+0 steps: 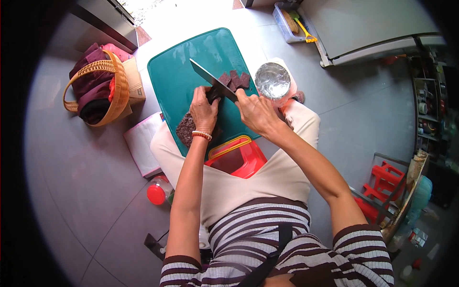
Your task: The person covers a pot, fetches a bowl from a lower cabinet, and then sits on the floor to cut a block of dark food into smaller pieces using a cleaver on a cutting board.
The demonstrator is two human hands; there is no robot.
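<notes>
A green plastic cutting board (186, 57) with a yellow handle lies before me. My right hand (256, 109) grips a kitchen knife (208, 73) with a broad blade, its tip towards the far left. The blade stands against a dark piece of food (213, 94), which my left hand (204, 111) steadies with its fingers on the near-left side. Beyond the blade lie several cut dark reddish-brown chunks (235, 79). A larger grainy, dark block (185, 130) rests at the board's left edge, partly hidden by my left wrist.
A red plastic stool (251, 158) is under the board. Right of it stands a container lined with clear plastic film (273, 80). To the left are a wicker basket (120, 86) with cloth, a white box (145, 143) and a red-lidded jar (156, 194).
</notes>
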